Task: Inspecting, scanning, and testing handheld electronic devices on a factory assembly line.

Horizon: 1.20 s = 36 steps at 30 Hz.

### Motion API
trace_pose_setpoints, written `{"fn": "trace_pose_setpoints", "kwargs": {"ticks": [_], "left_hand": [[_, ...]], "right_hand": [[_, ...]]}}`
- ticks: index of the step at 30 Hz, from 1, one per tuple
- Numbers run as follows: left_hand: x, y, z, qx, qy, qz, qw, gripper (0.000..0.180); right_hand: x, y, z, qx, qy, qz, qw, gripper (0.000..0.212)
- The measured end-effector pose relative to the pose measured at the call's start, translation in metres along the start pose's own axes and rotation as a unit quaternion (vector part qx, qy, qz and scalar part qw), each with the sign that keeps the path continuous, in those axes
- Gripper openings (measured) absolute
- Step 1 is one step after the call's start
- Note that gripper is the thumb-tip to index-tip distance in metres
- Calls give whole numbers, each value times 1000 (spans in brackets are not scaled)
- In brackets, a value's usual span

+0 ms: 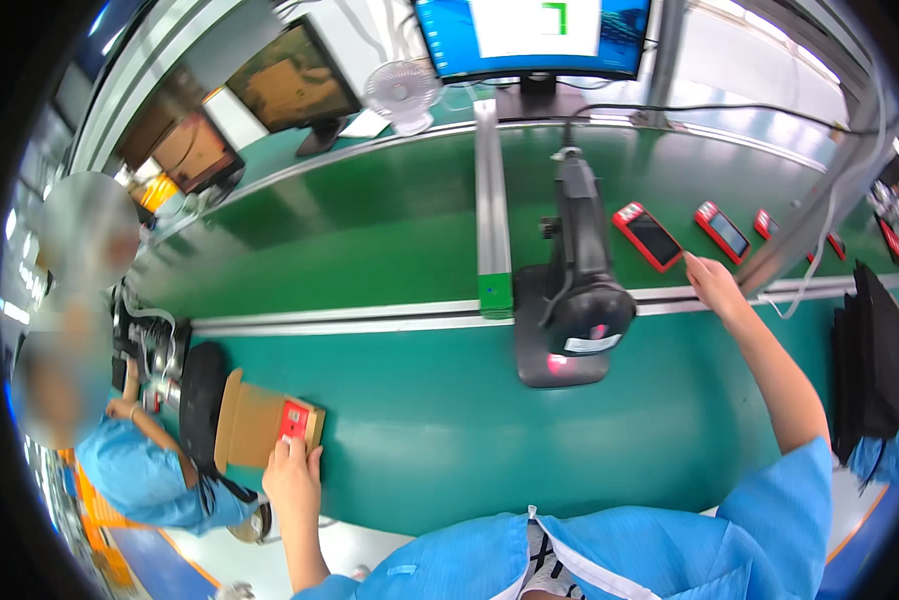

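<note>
At the lower left, my left hand (pixel 294 480) is closed on the near edge of a small open cardboard box (pixel 248 425). A red piece (pixel 294 418) shows inside the box, just past my fingertips. My right arm reaches out to the right, where the fingers of my right hand (pixel 712 284) pinch the near corner of a red-framed handheld device with a dark screen (pixel 654 240). That device lies on the green conveyor belt (pixel 390 220). Between my hands, a black scanner on a stand (pixel 582 300) casts red light onto its base.
More red handheld devices (pixel 722 232) lie farther right on the belt. A metal rail (pixel 350 322) separates belt and green worktable (pixel 430 420). Beyond stand a monitor (pixel 535 45) and a small fan (pixel 402 95). A co-worker's blue sleeve (pixel 135 470) is at left; a black bag (pixel 875 355) sits right.
</note>
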State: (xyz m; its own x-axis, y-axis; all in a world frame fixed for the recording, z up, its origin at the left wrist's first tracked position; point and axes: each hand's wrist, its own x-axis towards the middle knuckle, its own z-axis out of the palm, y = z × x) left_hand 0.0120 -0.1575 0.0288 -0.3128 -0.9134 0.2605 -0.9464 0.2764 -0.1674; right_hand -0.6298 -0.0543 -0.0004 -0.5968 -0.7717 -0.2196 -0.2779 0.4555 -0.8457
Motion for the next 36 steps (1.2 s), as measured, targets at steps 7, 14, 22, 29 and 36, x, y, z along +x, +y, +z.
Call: {"fn": "trace_pose_setpoints", "kwargs": {"ticks": [7, 14, 22, 29, 36], "left_hand": [[8, 29, -45, -370, -46, -40, 927, 21], [13, 90, 11, -826, -60, -221, 515, 38], [-1, 104, 30, -946, -92, -197, 242, 33], [-8, 97, 19, -916, -94, -245, 304, 45], [1, 78, 11, -840, -132, -155, 502, 71]], "right_hand": [[-133, -27, 43, -365, 65, -342, 863, 66], [-184, -93, 160, -206, -241, -481, 817, 86], [-147, -173, 290, -140, -306, -542, 770, 136], [-149, -172, 302, -77, -345, -517, 780, 135], [-148, -148, 273, -31, -388, -432, 814, 106]]}}
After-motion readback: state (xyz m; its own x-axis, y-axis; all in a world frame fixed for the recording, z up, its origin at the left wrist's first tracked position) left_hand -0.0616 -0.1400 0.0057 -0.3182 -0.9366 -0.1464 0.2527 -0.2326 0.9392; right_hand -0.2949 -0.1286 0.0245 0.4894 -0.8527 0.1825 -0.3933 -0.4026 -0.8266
